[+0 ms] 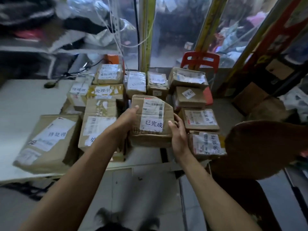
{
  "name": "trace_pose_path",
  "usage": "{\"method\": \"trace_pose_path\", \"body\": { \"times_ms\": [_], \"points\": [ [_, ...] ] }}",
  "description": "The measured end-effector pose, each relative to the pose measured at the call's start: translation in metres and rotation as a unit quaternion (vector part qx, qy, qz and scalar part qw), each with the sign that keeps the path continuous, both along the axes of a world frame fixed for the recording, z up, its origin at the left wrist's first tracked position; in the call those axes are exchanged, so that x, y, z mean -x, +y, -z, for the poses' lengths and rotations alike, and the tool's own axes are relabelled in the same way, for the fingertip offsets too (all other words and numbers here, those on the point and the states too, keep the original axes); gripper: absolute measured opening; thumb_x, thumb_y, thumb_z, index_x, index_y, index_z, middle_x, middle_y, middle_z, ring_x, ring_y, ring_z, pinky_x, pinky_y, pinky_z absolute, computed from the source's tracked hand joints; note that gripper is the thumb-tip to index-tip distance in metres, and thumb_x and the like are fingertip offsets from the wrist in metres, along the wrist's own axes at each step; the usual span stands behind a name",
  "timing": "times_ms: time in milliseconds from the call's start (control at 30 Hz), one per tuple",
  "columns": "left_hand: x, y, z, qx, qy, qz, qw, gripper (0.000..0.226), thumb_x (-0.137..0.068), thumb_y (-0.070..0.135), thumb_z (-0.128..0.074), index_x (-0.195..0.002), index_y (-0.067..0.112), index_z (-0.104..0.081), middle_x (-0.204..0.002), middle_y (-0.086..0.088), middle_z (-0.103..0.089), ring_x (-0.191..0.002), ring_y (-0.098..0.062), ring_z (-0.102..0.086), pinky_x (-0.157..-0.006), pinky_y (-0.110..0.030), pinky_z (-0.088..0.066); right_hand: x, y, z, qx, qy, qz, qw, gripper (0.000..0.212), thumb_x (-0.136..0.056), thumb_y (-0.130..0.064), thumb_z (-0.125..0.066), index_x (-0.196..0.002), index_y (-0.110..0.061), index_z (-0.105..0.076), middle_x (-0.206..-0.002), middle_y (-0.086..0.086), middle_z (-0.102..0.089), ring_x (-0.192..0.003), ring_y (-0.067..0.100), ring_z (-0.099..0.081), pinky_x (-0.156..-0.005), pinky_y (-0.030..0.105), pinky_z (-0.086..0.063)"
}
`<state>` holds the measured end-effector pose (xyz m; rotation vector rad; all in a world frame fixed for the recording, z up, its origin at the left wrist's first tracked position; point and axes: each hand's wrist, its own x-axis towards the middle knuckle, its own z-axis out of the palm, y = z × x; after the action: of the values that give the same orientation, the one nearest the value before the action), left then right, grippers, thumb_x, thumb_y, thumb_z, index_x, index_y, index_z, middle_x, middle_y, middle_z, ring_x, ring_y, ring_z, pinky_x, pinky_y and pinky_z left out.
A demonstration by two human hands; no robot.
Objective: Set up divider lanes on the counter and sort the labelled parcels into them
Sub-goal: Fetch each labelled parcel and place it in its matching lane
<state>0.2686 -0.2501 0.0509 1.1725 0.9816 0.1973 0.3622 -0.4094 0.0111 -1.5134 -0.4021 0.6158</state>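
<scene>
Item: parcel marked 已完成 (152, 120), clasped between your left hand (125, 120) and right hand (179, 132) (sorting underway); next, likely set it in its matching lane.

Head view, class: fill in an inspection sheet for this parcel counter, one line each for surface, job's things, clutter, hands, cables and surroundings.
Surface: white counter, its left part bare, its right part covered in boxes.
Job's things: cardboard parcels with handwritten labels in rough rows; held parcel labelled 已完成; large parcel at the near left edge. Dividers: nothing seen.
Clutter: torn tape and old shipping labels on the boxes.
Hands: left hand and right hand grip the held parcel by its sides.
Cables: black cable running to a grommet in the counter; pale cord hanging behind.
Surroundings: red plastic chair, clear plastic curtain, shelves at left.
</scene>
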Motion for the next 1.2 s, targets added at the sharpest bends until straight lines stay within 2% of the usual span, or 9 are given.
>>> {"method": "trace_pose_path", "body": {
  "times_ms": [133, 233, 300, 400, 533, 667, 867, 1033, 1200],
  "points": [
    [-0.008, 0.008, -0.002, -0.072, 0.025, 0.044, 0.996, 0.048, -0.102, 0.021, -0.052, -0.147, 0.008, -0.045, -0.124, -0.017, -0.069, -0.105, -0.030, -0.072, -0.089, -0.046, -0.061, -0.022, 0.020, 0.021, 0.087, -0.006, -0.113, 0.990, 0.054, -0.104, -0.018, -0.055, -0.152, -0.027, -0.032, -0.125, -0.004, -0.059, -0.106, 0.004, -0.061, -0.075, 0.016, -0.053],
    [-0.007, 0.003, -0.003, -0.140, 0.124, 0.067, 0.980, 0.087, -0.100, 0.022, -0.054, -0.162, 0.009, 0.006, -0.149, -0.017, -0.050, -0.123, -0.030, -0.061, -0.096, -0.036, -0.054, -0.030, 0.028, 0.036, 0.149, -0.001, -0.178, 0.973, 0.076, -0.100, -0.026, -0.063, -0.160, -0.031, -0.016, -0.143, 0.000, -0.052, -0.128, 0.017, -0.053, -0.101, 0.035, -0.048],
    [-0.006, 0.001, 0.001, -0.178, 0.143, 0.067, 0.971, 0.086, -0.104, 0.018, -0.050, -0.161, 0.009, 0.014, -0.158, -0.015, -0.040, -0.131, -0.025, -0.053, -0.090, -0.026, -0.046, -0.032, 0.034, 0.042, 0.168, -0.006, -0.163, 0.972, 0.079, -0.097, -0.033, -0.065, -0.160, -0.034, -0.018, -0.146, 0.001, -0.053, -0.132, 0.021, -0.052, -0.109, 0.046, -0.045],
    [-0.008, 0.000, 0.008, -0.181, 0.124, 0.053, 0.974, 0.081, -0.105, 0.011, -0.047, -0.161, 0.008, 0.011, -0.159, -0.014, -0.039, -0.115, -0.015, -0.051, -0.072, -0.013, -0.045, -0.034, 0.038, 0.045, 0.176, -0.005, -0.150, 0.973, 0.084, -0.089, -0.042, -0.068, -0.159, -0.034, -0.023, -0.144, 0.001, -0.055, -0.129, 0.021, -0.054, -0.109, 0.051, -0.046],
    [-0.007, 0.004, 0.024, -0.223, 0.129, 0.061, 0.964, 0.097, -0.087, 0.035, -0.058, -0.163, 0.014, 0.000, -0.162, -0.010, -0.034, -0.133, -0.022, -0.052, -0.104, -0.036, -0.052, -0.032, 0.035, 0.045, 0.175, -0.020, -0.135, 0.975, 0.081, -0.095, -0.036, -0.066, -0.161, -0.029, -0.020, -0.150, 0.002, -0.050, -0.134, 0.022, -0.050, -0.111, 0.051, -0.044],
    [-0.004, -0.002, 0.029, -0.258, 0.126, 0.064, 0.956, 0.071, -0.090, 0.023, -0.058, -0.153, 0.010, -0.028, -0.147, -0.008, -0.048, -0.126, -0.023, -0.057, -0.101, -0.042, -0.055, -0.028, 0.034, 0.045, 0.186, -0.052, -0.116, 0.974, 0.077, -0.096, -0.037, -0.064, -0.160, -0.028, -0.023, -0.149, 0.001, -0.050, -0.133, 0.021, -0.050, -0.111, 0.051, -0.044],
    [0.001, 0.001, 0.043, -0.269, 0.155, 0.040, 0.950, 0.099, -0.077, 0.042, -0.057, -0.163, 0.020, -0.014, -0.158, -0.010, -0.041, -0.137, -0.028, -0.051, -0.111, -0.048, -0.047, -0.023, 0.030, 0.039, 0.197, -0.071, -0.104, 0.972, 0.079, -0.097, -0.037, -0.064, -0.161, -0.029, -0.019, -0.155, 0.003, -0.044, -0.138, 0.024, -0.046, -0.110, 0.052, -0.044],
    [0.010, -0.029, 0.011, -0.276, 0.150, 0.028, 0.949, 0.069, -0.099, 0.014, -0.055, -0.160, 0.012, -0.024, -0.146, -0.009, -0.054, -0.118, -0.021, -0.061, -0.090, -0.030, -0.055, -0.017, 0.027, 0.030, 0.186, -0.067, -0.099, 0.975, 0.068, -0.095, -0.035, -0.066, -0.155, -0.025, -0.034, -0.144, 0.002, -0.055, -0.128, 0.020, -0.054, -0.106, 0.046, -0.049],
    [0.028, -0.051, 0.016, -0.303, 0.115, -0.013, 0.946, 0.043, -0.091, 0.005, -0.060, -0.130, 0.022, -0.052, -0.118, 0.000, -0.069, -0.109, -0.020, -0.067, -0.094, -0.045, -0.058, 0.001, -0.001, 0.019, 0.180, -0.097, -0.064, 0.977, 0.063, -0.095, -0.041, -0.064, -0.151, -0.030, -0.038, -0.134, -0.004, -0.044, -0.126, 0.017, -0.044, -0.100, 0.041, -0.050]
  ]
}}
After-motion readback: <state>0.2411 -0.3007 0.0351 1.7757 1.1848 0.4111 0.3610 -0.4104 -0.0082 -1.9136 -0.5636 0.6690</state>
